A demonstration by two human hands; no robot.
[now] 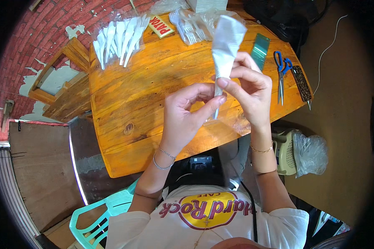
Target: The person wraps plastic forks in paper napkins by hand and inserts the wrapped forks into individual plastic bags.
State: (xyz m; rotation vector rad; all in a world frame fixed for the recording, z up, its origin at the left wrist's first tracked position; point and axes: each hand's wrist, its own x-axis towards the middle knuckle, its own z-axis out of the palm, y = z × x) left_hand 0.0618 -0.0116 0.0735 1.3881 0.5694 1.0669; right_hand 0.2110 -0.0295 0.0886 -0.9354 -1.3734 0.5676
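Note:
My left hand point(190, 109) and my right hand point(249, 84) are together over the near part of the wooden table point(137, 102). Between them stands a white paper napkin point(226, 43), rolled narrow at the bottom and flaring wide at the top. A slim white tip point(216, 114), like a plastic utensil handle, pokes out below the roll. My left thumb and index finger pinch the narrow lower end. Higher up, my right fingers grip the roll where it starts to widen. What lies inside the napkin is hidden.
White plastic utensils point(121, 37) lie on clear plastic at the back left. Beside them are a yellow packet point(160, 26) with red writing and bagged plastic forks point(191, 29). A napkin stack point(207, 5), teal strip point(260, 49), blue-handled scissors point(281, 74) and leopard-print object point(301, 82) sit further right.

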